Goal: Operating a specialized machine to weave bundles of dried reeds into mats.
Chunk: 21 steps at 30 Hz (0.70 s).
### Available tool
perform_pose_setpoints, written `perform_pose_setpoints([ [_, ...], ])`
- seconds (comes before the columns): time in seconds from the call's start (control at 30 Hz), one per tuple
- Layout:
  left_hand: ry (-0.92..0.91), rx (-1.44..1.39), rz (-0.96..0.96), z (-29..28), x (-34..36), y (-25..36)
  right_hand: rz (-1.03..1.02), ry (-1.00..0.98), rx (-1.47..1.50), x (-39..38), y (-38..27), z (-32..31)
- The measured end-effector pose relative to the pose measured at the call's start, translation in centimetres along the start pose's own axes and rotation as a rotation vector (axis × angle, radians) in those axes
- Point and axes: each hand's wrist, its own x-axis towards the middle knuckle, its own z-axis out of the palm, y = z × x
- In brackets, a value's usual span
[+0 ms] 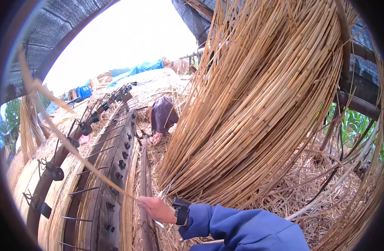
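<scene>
My right hand [157,208], in a blue sleeve with a black band device [181,209] at the wrist, is closed on a long pale reed stalk [95,170] that slants up to the upper left, its far part blurred. A big bundle of dry reeds [259,108] leans just beyond the hand. Left of the hand runs a long metal-and-wood frame [97,196] with rods, black fittings and reeds lying along it. My left hand is not in view.
Hanging black weights [53,171] line a rail at the left. A dark cloth [163,113] lies on straw [317,180]. Farther back are a blue truck [79,94], tarps [143,67] and reed piles. Dark netting [53,33] hangs overhead; green plants [353,125] show at right.
</scene>
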Motion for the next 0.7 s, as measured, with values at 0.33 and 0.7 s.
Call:
perform_pose_setpoints([
  [0.33,0.524,0.094,0.258,-4.8,-6.3,1.5,-0.182,-0.934,0.415,-11.2,-9.3,15.8],
  [0.7,1.199,0.427,0.209,-15.6,-18.2,-7.2,-0.535,-0.975,0.344,-13.0,-9.8,17.1],
])
